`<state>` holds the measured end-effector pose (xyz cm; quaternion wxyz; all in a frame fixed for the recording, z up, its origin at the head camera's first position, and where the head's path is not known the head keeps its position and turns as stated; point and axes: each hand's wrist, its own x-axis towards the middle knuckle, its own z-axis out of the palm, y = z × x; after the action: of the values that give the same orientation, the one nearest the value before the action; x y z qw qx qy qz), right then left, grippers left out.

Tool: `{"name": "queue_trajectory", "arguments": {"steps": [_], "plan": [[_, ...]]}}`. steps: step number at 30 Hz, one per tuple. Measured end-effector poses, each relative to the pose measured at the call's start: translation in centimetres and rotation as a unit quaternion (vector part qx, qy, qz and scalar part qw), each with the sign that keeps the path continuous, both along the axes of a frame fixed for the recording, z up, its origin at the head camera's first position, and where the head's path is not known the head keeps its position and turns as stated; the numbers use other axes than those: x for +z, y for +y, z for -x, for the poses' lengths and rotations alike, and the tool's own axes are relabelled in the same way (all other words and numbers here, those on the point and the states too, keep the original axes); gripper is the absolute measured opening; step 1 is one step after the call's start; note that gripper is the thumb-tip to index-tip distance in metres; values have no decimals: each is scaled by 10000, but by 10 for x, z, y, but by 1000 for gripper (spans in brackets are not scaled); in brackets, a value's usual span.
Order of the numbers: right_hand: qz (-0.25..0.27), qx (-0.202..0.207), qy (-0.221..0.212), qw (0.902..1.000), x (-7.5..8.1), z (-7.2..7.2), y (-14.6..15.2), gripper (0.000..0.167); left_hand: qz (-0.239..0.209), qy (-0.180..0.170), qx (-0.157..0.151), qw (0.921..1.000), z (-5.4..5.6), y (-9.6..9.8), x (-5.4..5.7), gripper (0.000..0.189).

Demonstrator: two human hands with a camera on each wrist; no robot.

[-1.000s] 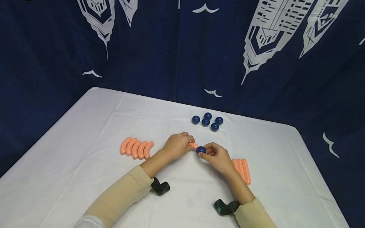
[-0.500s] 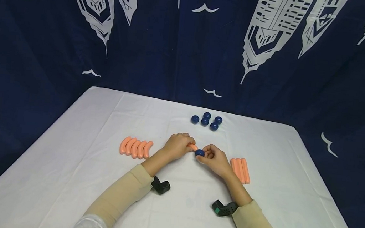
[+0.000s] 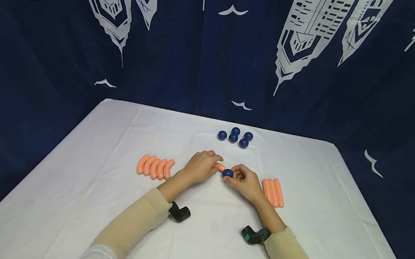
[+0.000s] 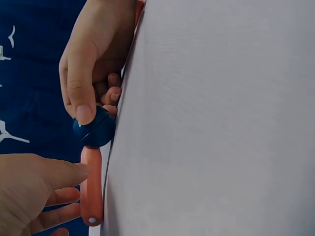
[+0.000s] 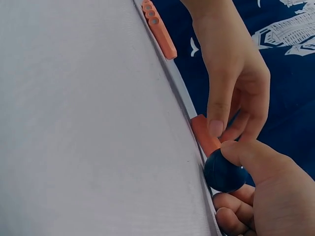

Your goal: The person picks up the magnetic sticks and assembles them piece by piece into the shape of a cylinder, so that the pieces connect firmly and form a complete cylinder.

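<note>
The right hand (image 3: 245,182) pinches a blue ball (image 3: 227,173), an orange stick (image 3: 219,167) touching its left side — the left hand (image 3: 200,166) has its thumb on that stick (whether it grips, I cannot tell). Beyond the pinched ball lie five balls (image 3: 233,138); curved sticks (image 3: 154,168) sit left, straight sticks (image 3: 273,192) right.

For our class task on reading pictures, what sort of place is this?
Probably a staged tabletop workspace: a navy cloth backdrop with white building prints hangs behind a white-covered table, where blue balls and orange pieces lie in separate groups.
</note>
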<state>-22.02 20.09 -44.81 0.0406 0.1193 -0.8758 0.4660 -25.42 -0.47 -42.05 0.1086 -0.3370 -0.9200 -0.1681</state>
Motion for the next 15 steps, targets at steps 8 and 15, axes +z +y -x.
{"name": "queue_trajectory", "arguments": {"steps": [8, 15], "plan": [[79, -39, 56, 9999, -4, 0, -1, 30, 297, 33, -89, 9995, -15, -30, 8, 24], [111, -46, 26, 9999, -5, 0, 0, 30, 354, 89, -312, 9988, -26, -62, 15, 20]]}}
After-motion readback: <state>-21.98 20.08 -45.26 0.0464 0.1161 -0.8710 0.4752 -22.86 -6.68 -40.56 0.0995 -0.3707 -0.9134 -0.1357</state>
